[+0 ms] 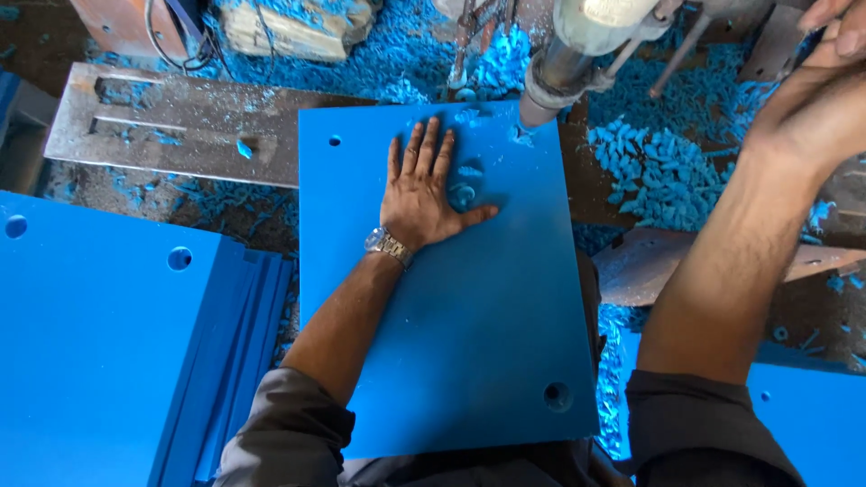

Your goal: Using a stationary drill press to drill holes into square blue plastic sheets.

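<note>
At the bench's middle, a blue sheet (pixel 469 298) lies under a drill (pixel 564 63).
On the sheet's far half the left hand (pixel 424 194) presses flat, fingers spread apart, clamped on nothing, a watch (pixel 388 243) at its wrist. Near the far right corner the right hand (pixel 825 99) is raised; whether its grip is closed cannot be told. Blue shavings (pixel 658 171) litter the bench right of the drill, and a stack of sheets (pixel 117 352) rests at the near left corner.

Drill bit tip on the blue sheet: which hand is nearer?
Left. The left hand lies flat on the blue sheet just beside the drill bit; the right hand is raised off toward the upper right edge.
</note>
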